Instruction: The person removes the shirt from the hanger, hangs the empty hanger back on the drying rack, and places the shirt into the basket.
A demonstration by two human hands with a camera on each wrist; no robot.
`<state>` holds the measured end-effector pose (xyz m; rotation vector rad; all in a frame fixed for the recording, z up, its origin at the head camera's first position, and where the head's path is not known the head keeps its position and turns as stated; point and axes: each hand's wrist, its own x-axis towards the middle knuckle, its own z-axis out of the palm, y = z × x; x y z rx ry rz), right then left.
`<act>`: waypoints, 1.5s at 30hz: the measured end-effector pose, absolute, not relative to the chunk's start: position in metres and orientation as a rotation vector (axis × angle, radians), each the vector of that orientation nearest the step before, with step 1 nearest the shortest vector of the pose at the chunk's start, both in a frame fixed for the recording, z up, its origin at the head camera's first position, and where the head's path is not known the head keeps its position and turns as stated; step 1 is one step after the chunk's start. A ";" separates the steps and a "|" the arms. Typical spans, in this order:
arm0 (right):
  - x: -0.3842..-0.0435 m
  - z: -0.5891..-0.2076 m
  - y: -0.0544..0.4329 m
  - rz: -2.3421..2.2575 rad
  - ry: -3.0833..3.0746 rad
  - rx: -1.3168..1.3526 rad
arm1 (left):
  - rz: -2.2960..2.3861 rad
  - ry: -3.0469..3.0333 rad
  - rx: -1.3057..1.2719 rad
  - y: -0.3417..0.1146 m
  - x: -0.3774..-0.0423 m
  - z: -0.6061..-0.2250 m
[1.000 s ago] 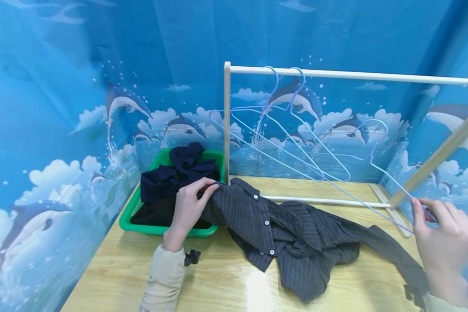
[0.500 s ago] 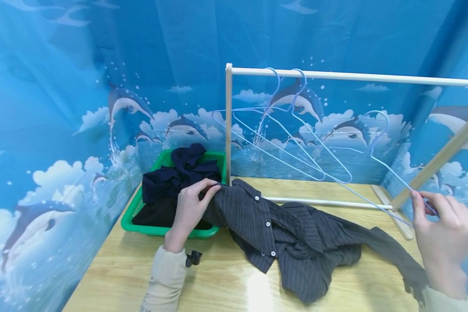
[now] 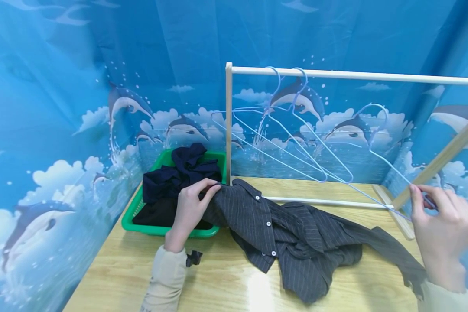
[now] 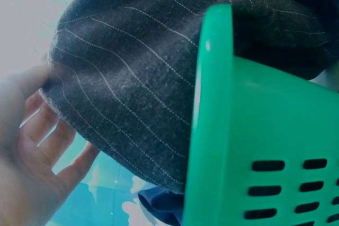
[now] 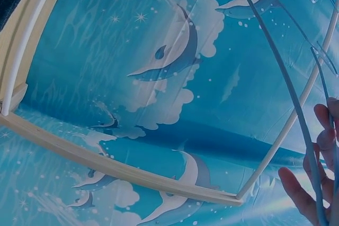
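A dark grey pinstriped shirt (image 3: 249,216) with white buttons lies crumpled on the table. My left hand (image 3: 190,208) pinches its upper left edge between thumb and fingers, beside the green basket (image 3: 128,221). In the left wrist view the pinched striped cloth (image 4: 122,67) spreads in front of the basket wall (image 4: 286,109). My right hand (image 3: 444,225) holds a light blue wire hanger (image 3: 388,162) by one end, raised at the right with its hook upward. In the right wrist view the hanger's wire (image 5: 288,88) runs down to the fingers.
Two more blue hangers (image 3: 296,113) hang on the white rail (image 3: 359,75) of a wooden rack. Navy and black clothes (image 3: 171,182) fill the basket at the left. A slanted wooden post (image 3: 444,151) stands behind my right hand. Dolphin-print curtains surround the wooden table (image 3: 218,277).
My right hand has raised the hanger slightly, tilting its hook upward. My left hand and the shirt stay almost where they were.
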<state>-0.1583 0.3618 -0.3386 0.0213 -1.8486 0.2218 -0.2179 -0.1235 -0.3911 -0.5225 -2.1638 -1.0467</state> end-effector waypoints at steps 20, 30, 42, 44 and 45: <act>-0.166 -0.325 0.356 0.295 -1.800 0.015 | -1.048 -2.163 -0.538 -0.121 -0.218 -0.392; -0.168 -0.318 0.356 0.293 -1.790 0.024 | -1.047 -2.173 -0.534 -0.120 -0.217 -0.391; -0.171 -0.311 0.358 0.315 -1.814 0.040 | -1.036 -2.178 -0.538 -0.121 -0.218 -0.392; -0.172 -0.310 0.357 0.315 -1.823 0.042 | -1.037 -2.175 -0.539 -0.121 -0.217 -0.392; -0.172 -0.309 0.357 0.316 -1.827 0.043 | -1.037 -2.173 -0.540 -0.121 -0.217 -0.392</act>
